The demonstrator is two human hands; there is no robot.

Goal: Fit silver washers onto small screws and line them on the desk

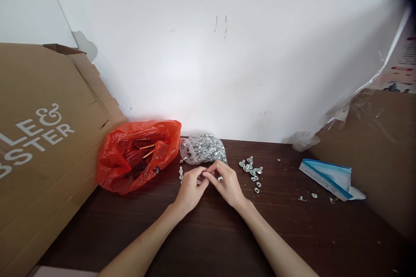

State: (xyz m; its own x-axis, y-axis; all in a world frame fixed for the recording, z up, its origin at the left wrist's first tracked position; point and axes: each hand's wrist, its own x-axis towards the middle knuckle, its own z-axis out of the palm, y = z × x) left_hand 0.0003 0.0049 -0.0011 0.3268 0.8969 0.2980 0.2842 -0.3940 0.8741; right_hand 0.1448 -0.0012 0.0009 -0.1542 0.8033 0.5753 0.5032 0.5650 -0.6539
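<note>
The far side was bounded by a white wall point(195, 65), and the dark brown tabletop point(201, 233) was met by it along the far edge. The left side was closed off by a large cardboard box point(48, 156) with white lettering, its side slanting toward the wall. The right side was bounded by brown cardboard point(380, 147), partly covered with clear plastic. Between these, bare wood was left near the forearms and across the right-hand middle, as far as the blue-and-white packet point(328, 177), which was laid aslant beside the right-hand cardboard.

A crumpled red bag point(113, 169), open at the top, was set against the left box, with copper-coloured rods point(146, 149) seen inside. Just right of it, a clear bag point(208, 149) filled with small silvery parts was placed by the wall.

The left hand point(190, 188) and right hand point(229, 184) were brought together just in front of the clear bag, fingers curled and thumb and forefinger of each pinched closed. Whether a small part was held between the fingertips could not be told.

To their right, shiny silvery bolts point(248, 166) with broad round heads were heaped loosely, and hexagonal nuts point(256, 190) were scattered on their near side. More small metal parts point(181, 173) were lined up left of the hands. Pale scraps point(314, 195) were strewn near the packet.
</note>
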